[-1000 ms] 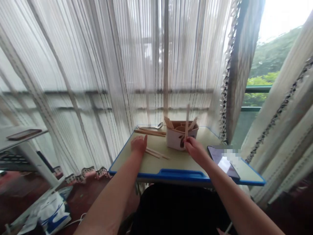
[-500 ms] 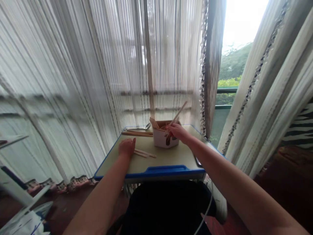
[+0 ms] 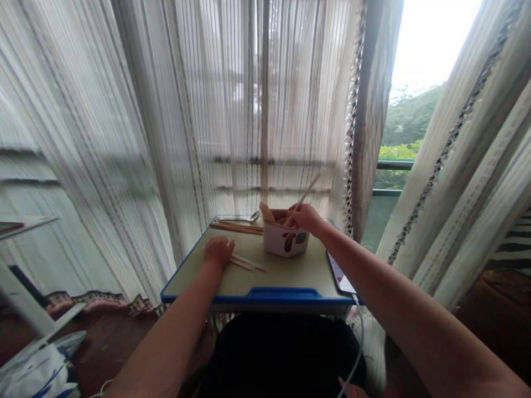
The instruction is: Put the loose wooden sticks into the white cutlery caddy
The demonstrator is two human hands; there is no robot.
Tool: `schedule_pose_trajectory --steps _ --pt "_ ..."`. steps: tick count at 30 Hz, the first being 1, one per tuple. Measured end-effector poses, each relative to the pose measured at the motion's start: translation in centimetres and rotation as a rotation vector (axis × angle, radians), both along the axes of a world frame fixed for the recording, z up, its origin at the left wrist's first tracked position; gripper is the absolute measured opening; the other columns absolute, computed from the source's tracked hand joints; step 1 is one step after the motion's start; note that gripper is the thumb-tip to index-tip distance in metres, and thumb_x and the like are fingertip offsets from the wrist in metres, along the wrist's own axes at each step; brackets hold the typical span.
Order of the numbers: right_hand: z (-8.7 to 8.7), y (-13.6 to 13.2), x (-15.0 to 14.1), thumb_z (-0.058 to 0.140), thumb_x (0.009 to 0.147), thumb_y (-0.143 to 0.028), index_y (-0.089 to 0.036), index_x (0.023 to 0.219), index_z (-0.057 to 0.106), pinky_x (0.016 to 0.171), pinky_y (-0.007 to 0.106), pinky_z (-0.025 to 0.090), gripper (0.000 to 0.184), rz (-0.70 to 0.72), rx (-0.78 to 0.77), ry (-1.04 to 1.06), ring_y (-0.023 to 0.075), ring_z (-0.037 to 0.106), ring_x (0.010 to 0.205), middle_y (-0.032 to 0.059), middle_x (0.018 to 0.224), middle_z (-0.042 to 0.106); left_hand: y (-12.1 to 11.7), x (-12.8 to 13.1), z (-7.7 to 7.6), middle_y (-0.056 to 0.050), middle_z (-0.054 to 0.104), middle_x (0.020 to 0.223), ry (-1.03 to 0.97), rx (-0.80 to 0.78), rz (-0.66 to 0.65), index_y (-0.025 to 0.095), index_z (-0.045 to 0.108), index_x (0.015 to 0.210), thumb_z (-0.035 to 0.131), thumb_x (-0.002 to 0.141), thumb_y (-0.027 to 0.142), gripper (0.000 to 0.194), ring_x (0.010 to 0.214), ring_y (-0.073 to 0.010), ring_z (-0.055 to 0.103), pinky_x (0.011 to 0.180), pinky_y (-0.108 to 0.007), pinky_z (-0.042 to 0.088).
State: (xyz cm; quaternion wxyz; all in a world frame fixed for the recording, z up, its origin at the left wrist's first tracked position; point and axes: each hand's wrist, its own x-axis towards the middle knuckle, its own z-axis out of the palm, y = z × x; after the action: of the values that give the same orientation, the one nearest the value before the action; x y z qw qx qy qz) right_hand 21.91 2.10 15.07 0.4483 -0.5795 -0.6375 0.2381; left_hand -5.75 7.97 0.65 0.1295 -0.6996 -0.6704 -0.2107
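My right hand (image 3: 305, 218) is closed around a light wooden chopstick (image 3: 309, 189) at the rim of a white container (image 3: 276, 243) with dark printed shapes. The chopstick slants up to the right. Inside the container, several light sticks (image 3: 266, 211) lean toward its left side. On the tabletop, my left hand (image 3: 218, 251) rests over the left ends of a few pale chopsticks (image 3: 249, 262), which stick out to its right. Its fingers are partly hidden and look curled over them. Behind that hand lie several brown chopsticks (image 3: 236, 227), with a metal ladle (image 3: 244, 219) beyond.
The small table (image 3: 191, 276) has a raised blue edge (image 3: 284, 294). A tablet-like device (image 3: 340, 276) with a white cable (image 3: 360, 331) lies at the right, under my forearm. Striped curtains (image 3: 199, 99) hang close behind the table. A white stand (image 3: 25, 293) is at the left.
The view has shifted slightly, showing more of the device at the right. My right hand has shifted slightly at the container's rim, still with the chopstick. My left hand stays over the pale chopsticks.
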Motion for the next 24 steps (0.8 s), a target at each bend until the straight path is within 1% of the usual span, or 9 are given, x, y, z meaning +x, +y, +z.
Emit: schedule_pose_trajectory --steps 3,8,12,15,17,18,20,22,24 --pt "0.4 0.3 0.2 0.053 0.079 -0.018 -0.013 0.075 0.059 0.038 0.017 0.039 0.01 -0.021 0.027 -0.023 0.0087 0.052 0.038 0.0002 0.049 0.059 -0.1 0.0 0.1 -0.012 0.065 0.093 -0.007 0.002 -0.005 0.015 0.062 0.087 0.039 0.086 0.044 0.038 0.095 -0.0234 0.057 0.084 -0.034 0.04" --pt "0.4 -0.3 0.3 0.057 0.078 -0.022 -0.016 0.077 0.057 0.036 0.018 0.037 0.007 -0.043 0.019 -0.199 0.0096 0.05 0.034 -0.0012 0.046 0.057 -0.1 0.0 0.1 -0.013 0.064 0.093 -0.013 -0.021 -0.03 0.014 0.062 0.087 0.039 0.086 0.045 0.039 0.095 -0.0245 0.057 0.085 -0.035 0.04" --pt "0.5 -0.7 0.4 0.064 0.074 -0.026 -0.017 0.078 0.053 0.037 0.019 0.039 0.015 -0.029 0.048 -0.091 0.0119 0.054 0.038 -0.0013 0.046 0.057 0.0 0.0 0.0 -0.013 0.064 0.093 -0.018 -0.018 -0.046 0.015 0.062 0.087 0.039 0.085 0.048 0.04 0.096 -0.0253 0.057 0.083 -0.035 0.041" --pt "0.7 -0.6 0.5 0.066 0.072 -0.022 -0.015 0.075 0.053 0.041 0.021 0.044 0.015 -0.039 0.039 0.032 0.0136 0.058 0.045 0.0011 0.052 0.059 0.0 -0.1 -0.1 -0.012 0.064 0.093 -0.022 -0.023 -0.054 0.016 0.061 0.086 0.039 0.084 0.049 0.04 0.095 -0.0249 0.057 0.083 -0.035 0.041" --pt "0.7 -0.5 0.5 0.062 0.073 -0.018 -0.013 0.081 0.055 0.044 0.021 0.046 0.011 -0.065 0.097 0.097 0.0125 0.06 0.049 0.0051 0.066 0.063 0.0 -0.1 0.0 -0.011 0.065 0.094 -0.028 -0.033 -0.045 0.016 0.061 0.085 0.04 0.084 0.049 0.039 0.095 -0.0248 0.057 0.082 -0.034 0.041" --pt "0.8 -0.4 0.5 0.06 0.074 -0.016 -0.012 0.089 0.056 0.045 0.02 0.047 0.016 -0.088 0.148 0.115 0.0115 0.06 0.051 0.008 0.078 0.065 0.0 -0.1 0.0 -0.011 0.065 0.094 -0.033 -0.036 -0.04 0.016 0.061 0.086 0.04 0.084 0.049 0.039 0.095 -0.0248 0.056 0.082 -0.034 0.041" --pt "0.7 -0.3 0.5 0.057 0.073 -0.015 -0.012 0.11 0.052 0.045 0.02 0.047 0.038 -0.157 0.256 0.109 0.0099 0.06 0.055 0.0132 0.103 0.062 0.0 -0.1 0.0 -0.011 0.065 0.095 -0.047 -0.041 -0.034 0.016 0.061 0.086 0.041 0.084 0.049 0.039 0.096 -0.0249 0.056 0.083 -0.034 0.041" --pt "0.7 -0.3 0.7 0.056 0.071 -0.016 -0.015 0.128 0.041 0.047 0.021 0.048 0.058 -0.225 0.318 0.053 0.0106 0.06 0.061 0.0151 0.119 0.054 0.0 -0.2 0.0 -0.011 0.065 0.095 -0.059 -0.036 -0.037 0.016 0.061 0.086 0.042 0.083 0.049 0.039 0.096 -0.0249 0.056 0.083 -0.034 0.041" --pt "0.6 -0.5 0.7 0.053 0.072 -0.016 -0.016 0.13 0.041 0.056 0.024 0.05 0.059 -0.252 0.331 -0.041 0.0138 0.061 0.071 0.0151 0.122 0.052 0.1 -0.2 0.0 -0.011 0.065 0.093 -0.075 -0.025 -0.044 0.016 0.062 0.084 0.042 0.082 0.049 0.038 0.094 -0.0249 0.057 0.082 -0.034 0.041"
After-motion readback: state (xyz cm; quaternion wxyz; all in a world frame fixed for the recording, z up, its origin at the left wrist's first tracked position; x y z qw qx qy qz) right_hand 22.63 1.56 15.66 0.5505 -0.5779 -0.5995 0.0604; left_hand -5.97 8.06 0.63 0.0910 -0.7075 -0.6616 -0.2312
